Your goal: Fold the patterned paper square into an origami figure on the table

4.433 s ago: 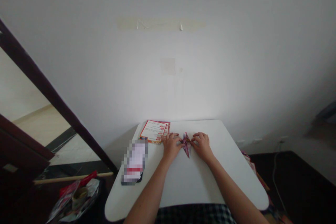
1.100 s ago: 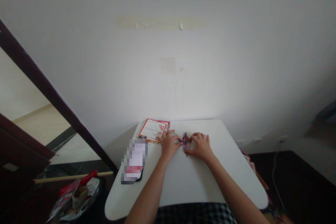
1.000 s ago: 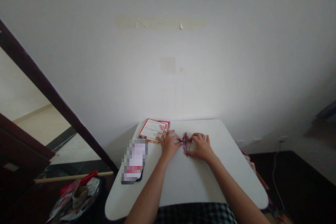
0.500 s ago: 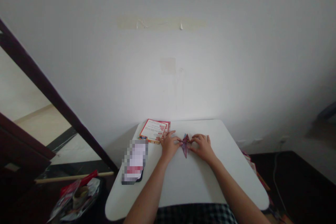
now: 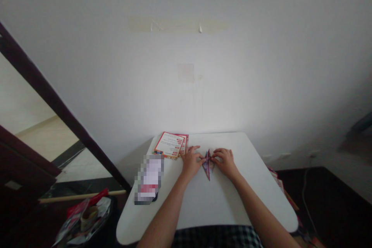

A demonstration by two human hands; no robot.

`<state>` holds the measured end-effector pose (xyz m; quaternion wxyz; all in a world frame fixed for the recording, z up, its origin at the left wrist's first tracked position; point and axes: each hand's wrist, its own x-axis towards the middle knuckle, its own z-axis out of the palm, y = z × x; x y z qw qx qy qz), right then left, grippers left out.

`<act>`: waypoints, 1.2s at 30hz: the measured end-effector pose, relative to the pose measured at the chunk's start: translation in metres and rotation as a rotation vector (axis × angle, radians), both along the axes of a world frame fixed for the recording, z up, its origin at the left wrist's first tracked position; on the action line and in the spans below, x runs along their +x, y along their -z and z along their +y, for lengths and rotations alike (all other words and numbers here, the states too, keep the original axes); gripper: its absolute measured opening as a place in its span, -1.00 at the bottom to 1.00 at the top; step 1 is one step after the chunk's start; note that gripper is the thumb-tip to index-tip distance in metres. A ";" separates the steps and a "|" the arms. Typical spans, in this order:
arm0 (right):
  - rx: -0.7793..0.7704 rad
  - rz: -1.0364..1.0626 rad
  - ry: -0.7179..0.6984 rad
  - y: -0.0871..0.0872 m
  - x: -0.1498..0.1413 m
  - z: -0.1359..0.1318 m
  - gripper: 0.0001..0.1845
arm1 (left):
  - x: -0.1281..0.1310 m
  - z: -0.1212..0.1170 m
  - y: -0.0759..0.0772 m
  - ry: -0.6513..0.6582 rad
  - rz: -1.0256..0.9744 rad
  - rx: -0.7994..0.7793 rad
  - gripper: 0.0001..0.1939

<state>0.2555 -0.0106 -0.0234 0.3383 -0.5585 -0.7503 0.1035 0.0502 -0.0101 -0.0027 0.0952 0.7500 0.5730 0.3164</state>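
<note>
A small folded piece of paper, purple and reddish with pointed ends, is held between my hands over the white table. My left hand pinches its left side with thumb and forefinger, the other fingers spread toward the printed cards. On the opposite side, my right hand grips the paper's right edge between its fingertips. The fingertips partly cover the middle folds, so their exact shape cannot be made out. Just behind my left hand lie printed cards with red borders, overlapping each other.
A phone with a blurred screen lies at the left of the white table. The wall rises right behind the table. On the floor at left stands a bin filled with wrappers, with a wooden stick behind it.
The folded paper has shifted slightly toward me and right, and its shape looks turned. My left hand has moved a little to the right; my right hand is almost unmoved.
</note>
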 end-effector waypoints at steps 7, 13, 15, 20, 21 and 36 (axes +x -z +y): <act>0.017 0.019 -0.011 0.002 0.002 0.004 -0.82 | 0.004 -0.002 -0.003 0.014 -0.037 -0.007 -0.96; 0.017 -0.002 -0.017 -0.003 0.002 0.001 -0.83 | 0.006 -0.002 -0.004 -0.003 -0.073 -0.012 -0.99; 0.003 -0.017 -0.021 -0.005 0.001 -0.001 -0.83 | 0.007 -0.002 -0.004 -0.011 -0.084 -0.010 -0.96; -0.033 -0.039 -0.039 -0.010 0.000 -0.006 -0.83 | 0.008 -0.003 -0.004 -0.030 -0.106 0.006 -0.97; -0.033 -0.040 -0.040 -0.011 0.000 -0.006 -0.83 | 0.008 -0.003 -0.004 -0.028 -0.105 0.010 -0.96; -0.050 -0.078 -0.054 -0.013 -0.002 -0.010 -0.89 | 0.012 -0.004 -0.005 -0.044 -0.159 0.039 -0.95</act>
